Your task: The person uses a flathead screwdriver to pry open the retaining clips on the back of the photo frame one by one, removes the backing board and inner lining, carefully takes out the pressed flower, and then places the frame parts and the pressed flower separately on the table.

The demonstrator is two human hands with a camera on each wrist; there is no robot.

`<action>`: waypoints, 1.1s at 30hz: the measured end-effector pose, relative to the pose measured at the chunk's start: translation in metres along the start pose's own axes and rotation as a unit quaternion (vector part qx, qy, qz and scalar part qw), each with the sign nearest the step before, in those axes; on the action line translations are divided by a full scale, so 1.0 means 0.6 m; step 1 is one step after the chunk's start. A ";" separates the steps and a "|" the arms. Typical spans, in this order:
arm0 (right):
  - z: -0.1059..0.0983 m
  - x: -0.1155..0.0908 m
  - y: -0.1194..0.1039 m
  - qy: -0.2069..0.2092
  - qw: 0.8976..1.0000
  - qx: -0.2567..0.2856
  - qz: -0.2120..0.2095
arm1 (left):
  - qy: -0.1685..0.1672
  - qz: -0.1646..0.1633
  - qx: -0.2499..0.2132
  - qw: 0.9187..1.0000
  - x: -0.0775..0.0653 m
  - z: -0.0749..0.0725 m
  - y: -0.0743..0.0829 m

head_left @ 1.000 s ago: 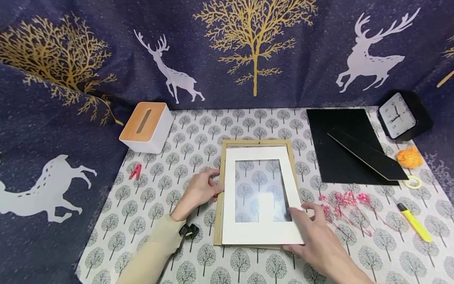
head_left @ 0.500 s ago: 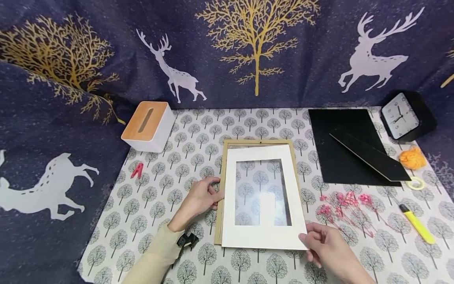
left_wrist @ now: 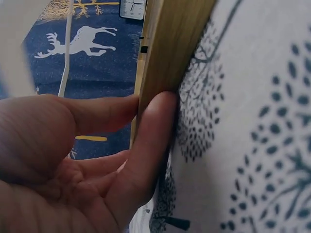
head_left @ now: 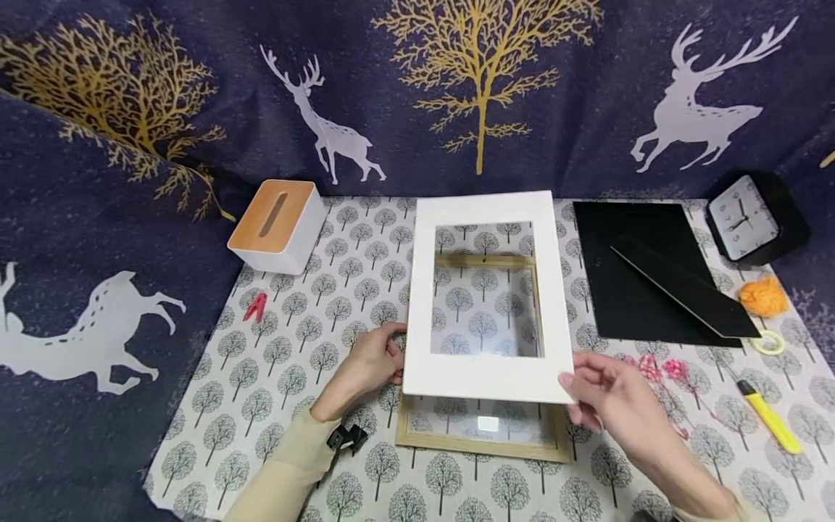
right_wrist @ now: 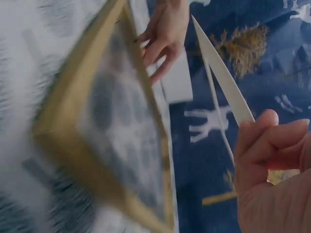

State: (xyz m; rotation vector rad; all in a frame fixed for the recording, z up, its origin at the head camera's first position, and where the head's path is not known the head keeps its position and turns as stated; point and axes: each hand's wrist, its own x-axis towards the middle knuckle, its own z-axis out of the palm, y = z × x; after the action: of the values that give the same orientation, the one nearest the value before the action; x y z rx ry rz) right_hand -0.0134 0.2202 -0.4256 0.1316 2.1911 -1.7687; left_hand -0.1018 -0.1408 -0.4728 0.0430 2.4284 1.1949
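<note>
A white picture mat (head_left: 489,377) with a rectangular window is raised above a wooden picture frame (head_left: 483,444). My right hand (head_left: 620,399) pinches the mat by its lower right corner; in the right wrist view the mat (right_wrist: 223,75) shows nearly edge-on, apart from the frame (right_wrist: 63,116). Clear glass or plastic fills the frame, which lies on the patterned tablecloth. At the frame's left side, my left hand (head_left: 372,359) holds the edge, thumb and fingers against the wood (left_wrist: 170,48) in the left wrist view. The mat covers most of the frame's upper part.
On the right lie a black backing board (head_left: 620,290) with a stand leg, pink dried flowers (head_left: 675,370), a yellow cutter (head_left: 770,417), orange yarn (head_left: 765,296) and a clock (head_left: 744,217). A tissue box (head_left: 280,225) and red clip (head_left: 256,307) are at left.
My right hand has raised the mat off the frame and carried it away from me, uncovering the frame's near end. My left hand has stayed at the frame's left side.
</note>
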 end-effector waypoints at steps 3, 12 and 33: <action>0.017 0.036 -0.036 -0.020 0.999 0.021 -0.017 | 0.015 0.039 0.047 0.998 -0.008 0.001 0.002; 0.101 0.153 -0.106 -0.066 0.995 0.069 0.025 | 0.038 0.063 0.126 0.989 -0.035 0.015 0.009; 0.284 0.321 -0.100 -0.059 0.993 0.073 0.076 | 0.046 0.098 0.173 0.979 0.005 0.049 -0.068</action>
State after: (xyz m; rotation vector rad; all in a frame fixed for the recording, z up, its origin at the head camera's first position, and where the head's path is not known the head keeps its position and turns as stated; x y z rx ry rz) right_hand -0.1790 0.0174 -0.4590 0.2150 1.9166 -1.8012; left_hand -0.0865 -0.1437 -0.5205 0.3456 2.7395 0.8506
